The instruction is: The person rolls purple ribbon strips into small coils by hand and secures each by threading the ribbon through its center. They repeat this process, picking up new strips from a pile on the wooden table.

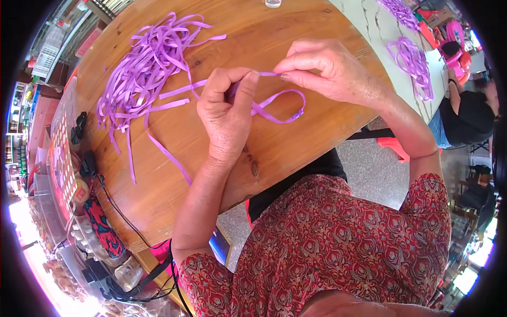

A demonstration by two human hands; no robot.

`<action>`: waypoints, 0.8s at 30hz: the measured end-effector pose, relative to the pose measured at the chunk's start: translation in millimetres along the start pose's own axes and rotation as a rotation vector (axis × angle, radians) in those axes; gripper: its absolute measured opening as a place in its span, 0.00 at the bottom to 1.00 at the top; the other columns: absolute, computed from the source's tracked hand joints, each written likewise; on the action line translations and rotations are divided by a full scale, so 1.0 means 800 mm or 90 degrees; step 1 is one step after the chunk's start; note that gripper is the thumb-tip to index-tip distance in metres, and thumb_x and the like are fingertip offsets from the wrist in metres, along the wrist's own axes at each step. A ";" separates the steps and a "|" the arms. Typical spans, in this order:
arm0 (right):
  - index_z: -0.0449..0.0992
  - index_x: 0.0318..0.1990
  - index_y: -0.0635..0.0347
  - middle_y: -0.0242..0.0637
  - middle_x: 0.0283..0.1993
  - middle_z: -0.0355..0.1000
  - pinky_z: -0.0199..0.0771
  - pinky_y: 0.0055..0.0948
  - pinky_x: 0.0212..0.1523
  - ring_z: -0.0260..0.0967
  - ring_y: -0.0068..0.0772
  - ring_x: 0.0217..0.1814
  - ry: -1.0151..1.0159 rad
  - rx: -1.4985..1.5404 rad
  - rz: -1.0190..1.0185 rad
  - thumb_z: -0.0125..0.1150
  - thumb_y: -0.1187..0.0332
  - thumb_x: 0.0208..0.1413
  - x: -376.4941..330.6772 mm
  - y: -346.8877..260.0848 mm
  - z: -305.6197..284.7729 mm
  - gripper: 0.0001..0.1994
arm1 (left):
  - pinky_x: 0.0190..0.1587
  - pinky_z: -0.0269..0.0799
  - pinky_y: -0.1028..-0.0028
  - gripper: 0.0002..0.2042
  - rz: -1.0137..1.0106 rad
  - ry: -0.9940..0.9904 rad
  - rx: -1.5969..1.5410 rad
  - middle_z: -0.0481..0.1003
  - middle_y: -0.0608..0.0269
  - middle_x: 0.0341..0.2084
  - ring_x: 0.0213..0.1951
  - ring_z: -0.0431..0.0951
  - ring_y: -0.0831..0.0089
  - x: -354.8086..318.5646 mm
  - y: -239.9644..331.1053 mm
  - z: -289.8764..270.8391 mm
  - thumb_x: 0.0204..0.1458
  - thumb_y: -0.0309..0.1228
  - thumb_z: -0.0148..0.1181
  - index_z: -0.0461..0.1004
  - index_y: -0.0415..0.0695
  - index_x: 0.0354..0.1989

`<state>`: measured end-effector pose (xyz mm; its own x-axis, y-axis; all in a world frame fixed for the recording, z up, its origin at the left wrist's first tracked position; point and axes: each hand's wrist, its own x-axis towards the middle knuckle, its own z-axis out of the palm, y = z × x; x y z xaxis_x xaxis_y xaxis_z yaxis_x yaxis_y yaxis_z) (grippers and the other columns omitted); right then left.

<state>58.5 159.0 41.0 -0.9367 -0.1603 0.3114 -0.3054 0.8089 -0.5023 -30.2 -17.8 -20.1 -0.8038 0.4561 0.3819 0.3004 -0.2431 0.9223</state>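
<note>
A purple ribbon point(269, 74) runs taut between my two hands over the wooden table. My left hand point(228, 103) is closed round it, thumb pressed against the curled forefinger. To the right, my right hand point(330, 68) pinches the ribbon's other end between thumb and fingertips. Below the taut stretch, a loop point(288, 95) of the same ribbon hangs from my left hand, with a small knot point(297, 114) at its right side. A large tangled pile of purple ribbons point(153, 63) lies to the left, several loose ends trailing toward me.
The wooden table point(280, 142) has a rounded edge near my body. A small glass point(273, 3) stands at the far edge. On a white marbled table point(364, 21) at the right lie more purple ribbons point(414, 66). Black cables point(121, 211) hang over the left edge. Another person point(467, 116) sits far right.
</note>
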 end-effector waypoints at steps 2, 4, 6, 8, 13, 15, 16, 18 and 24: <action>0.77 0.35 0.62 0.34 0.29 0.71 0.68 0.25 0.32 0.70 0.28 0.32 0.007 -0.004 0.002 0.59 0.71 0.51 -0.002 -0.001 0.000 0.06 | 0.25 0.58 0.84 0.01 -0.008 0.006 0.001 0.66 0.73 0.20 0.23 0.61 0.87 0.001 0.003 0.000 0.48 0.21 0.60 0.74 0.39 0.27; 0.76 0.34 0.63 0.34 0.28 0.71 0.68 0.24 0.32 0.70 0.26 0.32 0.006 0.032 0.025 0.59 0.71 0.51 -0.002 -0.003 -0.001 0.05 | 0.25 0.58 0.85 0.01 0.003 0.007 0.007 0.66 0.73 0.20 0.23 0.61 0.87 0.002 0.001 0.000 0.48 0.21 0.60 0.74 0.39 0.28; 0.76 0.34 0.63 0.33 0.28 0.71 0.68 0.23 0.33 0.70 0.24 0.32 -0.008 0.080 0.068 0.59 0.71 0.51 -0.001 -0.008 -0.003 0.05 | 0.25 0.58 0.85 0.01 0.015 0.010 0.012 0.66 0.73 0.20 0.23 0.61 0.87 0.002 0.000 -0.001 0.48 0.21 0.60 0.75 0.39 0.28; 0.76 0.34 0.63 0.33 0.28 0.71 0.67 0.22 0.33 0.69 0.22 0.32 -0.023 0.129 0.108 0.60 0.71 0.51 0.000 -0.011 -0.002 0.05 | 0.24 0.57 0.85 0.01 -0.004 0.020 -0.009 0.66 0.74 0.20 0.22 0.61 0.87 0.003 0.002 -0.003 0.48 0.21 0.60 0.75 0.40 0.28; 0.77 0.34 0.63 0.29 0.30 0.72 0.67 0.19 0.35 0.67 0.18 0.33 -0.038 0.389 0.200 0.60 0.73 0.50 -0.004 -0.013 0.010 0.05 | 0.23 0.58 0.87 0.02 -0.111 0.020 -0.108 0.69 0.75 0.22 0.22 0.62 0.89 0.002 0.013 0.002 0.49 0.22 0.59 0.75 0.42 0.31; 0.77 0.36 0.63 0.29 0.32 0.72 0.67 0.19 0.37 0.67 0.19 0.35 -0.015 0.442 0.194 0.60 0.74 0.50 -0.004 -0.018 0.016 0.06 | 0.22 0.58 0.88 0.03 -0.164 0.019 -0.155 0.70 0.75 0.22 0.22 0.63 0.89 -0.001 0.017 0.004 0.49 0.22 0.59 0.75 0.42 0.32; 0.78 0.38 0.63 0.30 0.33 0.72 0.67 0.19 0.38 0.67 0.19 0.37 0.009 0.493 0.187 0.59 0.75 0.51 -0.003 -0.018 0.018 0.07 | 0.22 0.59 0.88 0.03 -0.209 0.003 -0.198 0.71 0.75 0.23 0.23 0.64 0.89 -0.004 0.017 0.004 0.50 0.22 0.59 0.74 0.42 0.33; 0.77 0.39 0.63 0.30 0.34 0.71 0.67 0.18 0.40 0.67 0.19 0.38 0.030 0.512 0.170 0.58 0.76 0.51 -0.004 -0.013 0.026 0.08 | 0.22 0.59 0.88 0.03 -0.254 -0.015 -0.240 0.71 0.75 0.24 0.24 0.65 0.89 -0.007 0.017 0.007 0.50 0.22 0.59 0.74 0.42 0.33; 0.77 0.43 0.61 0.30 0.36 0.71 0.67 0.19 0.42 0.66 0.20 0.40 0.136 0.508 0.107 0.56 0.79 0.51 0.003 -0.006 0.047 0.11 | 0.20 0.54 0.84 0.04 -0.169 0.005 -0.245 0.70 0.73 0.22 0.18 0.61 0.86 -0.012 0.009 0.014 0.50 0.24 0.57 0.74 0.41 0.35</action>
<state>51.2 133.6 13.9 -0.9526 0.1016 0.2867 -0.2692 0.1575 -0.9501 -14.4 -14.4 -16.8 -0.8315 0.5391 0.1338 -0.1271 -0.4193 0.8989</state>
